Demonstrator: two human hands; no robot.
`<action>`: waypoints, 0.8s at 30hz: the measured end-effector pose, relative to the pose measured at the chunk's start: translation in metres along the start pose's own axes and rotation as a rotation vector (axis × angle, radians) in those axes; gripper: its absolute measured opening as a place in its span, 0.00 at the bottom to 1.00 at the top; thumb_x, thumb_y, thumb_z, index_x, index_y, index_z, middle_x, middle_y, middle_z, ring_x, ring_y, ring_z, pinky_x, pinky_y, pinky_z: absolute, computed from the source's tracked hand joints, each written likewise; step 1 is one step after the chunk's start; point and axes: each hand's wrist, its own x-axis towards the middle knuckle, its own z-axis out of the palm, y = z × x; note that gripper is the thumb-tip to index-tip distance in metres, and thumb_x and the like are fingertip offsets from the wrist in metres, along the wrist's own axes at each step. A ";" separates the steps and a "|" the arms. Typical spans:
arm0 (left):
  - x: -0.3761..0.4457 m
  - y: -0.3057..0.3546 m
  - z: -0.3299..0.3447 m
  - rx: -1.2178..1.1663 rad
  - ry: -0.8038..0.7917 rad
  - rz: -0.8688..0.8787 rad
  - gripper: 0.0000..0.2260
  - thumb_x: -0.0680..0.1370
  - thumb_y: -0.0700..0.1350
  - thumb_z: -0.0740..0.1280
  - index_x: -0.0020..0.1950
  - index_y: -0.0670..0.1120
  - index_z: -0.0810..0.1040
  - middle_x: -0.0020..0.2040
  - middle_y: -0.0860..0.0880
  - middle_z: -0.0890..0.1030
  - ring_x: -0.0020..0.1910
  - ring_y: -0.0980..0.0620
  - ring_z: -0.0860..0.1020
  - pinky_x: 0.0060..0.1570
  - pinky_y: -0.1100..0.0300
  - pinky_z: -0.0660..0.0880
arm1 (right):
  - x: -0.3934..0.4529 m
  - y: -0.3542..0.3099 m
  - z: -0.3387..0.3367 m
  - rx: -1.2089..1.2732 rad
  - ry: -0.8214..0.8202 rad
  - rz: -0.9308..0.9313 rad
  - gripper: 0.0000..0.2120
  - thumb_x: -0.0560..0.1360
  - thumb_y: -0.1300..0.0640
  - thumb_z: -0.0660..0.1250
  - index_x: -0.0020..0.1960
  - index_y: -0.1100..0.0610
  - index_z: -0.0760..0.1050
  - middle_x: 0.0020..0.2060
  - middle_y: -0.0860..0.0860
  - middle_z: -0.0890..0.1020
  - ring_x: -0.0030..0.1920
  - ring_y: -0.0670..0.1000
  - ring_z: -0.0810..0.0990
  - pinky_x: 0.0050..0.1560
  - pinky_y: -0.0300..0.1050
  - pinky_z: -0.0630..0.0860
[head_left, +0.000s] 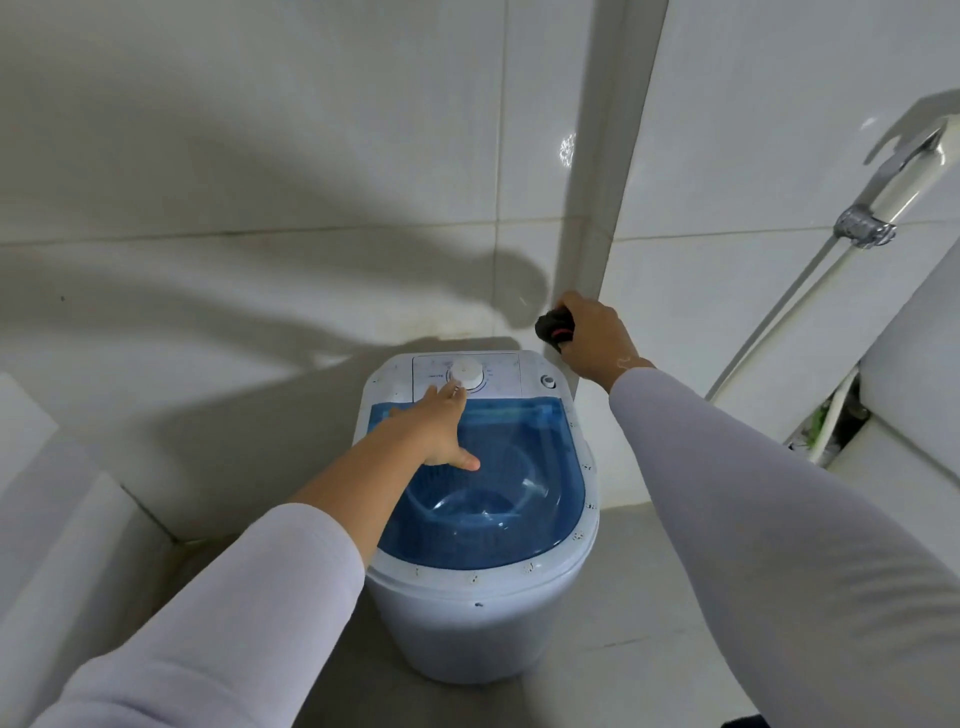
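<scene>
The washer (467, 639) is smooth white plastic with a glossy translucent blue lid (519, 431); the wall tiles (260, 156) shine, glazed.

- You are seeing faint print on the control panel (501, 370) beside the dial (466, 374): too blurred to read.
- You are reading no other lettering.

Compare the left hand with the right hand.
The left hand stretches straight fingers to the washer's white dial; the right hand grips a black, red-striped object. The left hand hangs over the blue lid; the right hand is higher, by the wall corner. Both arms wear pale sleeves.
</scene>
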 end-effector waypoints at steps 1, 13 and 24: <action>0.002 -0.001 0.001 0.006 -0.013 -0.002 0.48 0.73 0.55 0.70 0.78 0.46 0.38 0.79 0.51 0.39 0.79 0.49 0.42 0.74 0.39 0.53 | 0.003 0.001 0.006 -0.031 -0.003 -0.011 0.16 0.72 0.67 0.64 0.59 0.59 0.70 0.54 0.60 0.77 0.52 0.61 0.78 0.45 0.46 0.72; 0.000 0.007 -0.003 0.077 -0.089 -0.020 0.48 0.75 0.55 0.69 0.78 0.45 0.37 0.78 0.50 0.35 0.79 0.47 0.42 0.73 0.34 0.47 | 0.022 -0.001 0.046 -0.035 -0.070 0.124 0.23 0.73 0.69 0.59 0.63 0.51 0.74 0.56 0.58 0.80 0.54 0.61 0.79 0.43 0.43 0.71; 0.002 0.008 -0.006 0.100 -0.094 -0.017 0.48 0.74 0.55 0.70 0.78 0.44 0.38 0.79 0.50 0.37 0.79 0.46 0.45 0.72 0.34 0.50 | 0.013 0.002 0.030 -0.169 -0.246 -0.108 0.24 0.72 0.69 0.57 0.61 0.50 0.77 0.59 0.54 0.79 0.57 0.58 0.77 0.55 0.47 0.74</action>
